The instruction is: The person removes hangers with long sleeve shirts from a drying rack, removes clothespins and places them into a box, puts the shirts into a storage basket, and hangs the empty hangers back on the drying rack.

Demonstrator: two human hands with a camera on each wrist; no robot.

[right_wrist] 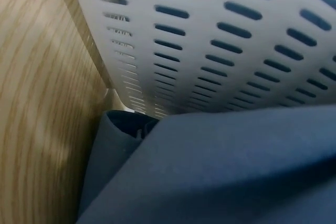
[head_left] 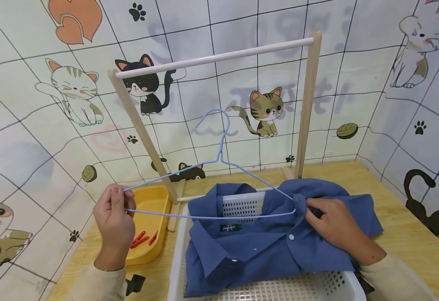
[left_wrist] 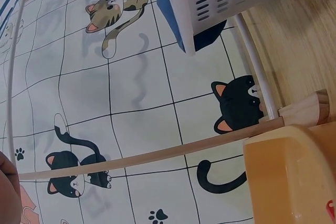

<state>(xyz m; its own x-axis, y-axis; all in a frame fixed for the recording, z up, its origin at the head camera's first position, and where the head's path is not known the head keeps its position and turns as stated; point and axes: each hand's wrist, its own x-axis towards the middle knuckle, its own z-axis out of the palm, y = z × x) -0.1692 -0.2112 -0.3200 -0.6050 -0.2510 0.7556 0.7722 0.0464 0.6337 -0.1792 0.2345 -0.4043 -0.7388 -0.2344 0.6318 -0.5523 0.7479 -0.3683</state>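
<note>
A light-blue wire hanger [head_left: 219,161] is held up over the basket, its hook pointing upward. My left hand [head_left: 115,213] pinches the hanger's left end between thumb and fingers. The right hand [head_left: 334,219] grips the collar side of a blue shirt [head_left: 242,255], with the hanger's right end overlapping the cloth there. That shirt lies spread over a white basket [head_left: 178,267], its collar open and a dark label showing. In the right wrist view, blue cloth [right_wrist: 210,171] fills the lower part and hides the hand.
Behind the basket stands a wooden rack [head_left: 307,104] with a white rail [head_left: 219,57] across its top. A yellow tray [head_left: 163,234] holding several red clothespins [head_left: 139,240] sits left of the basket. Cat-patterned sheeting covers the walls around the wooden table [head_left: 400,251].
</note>
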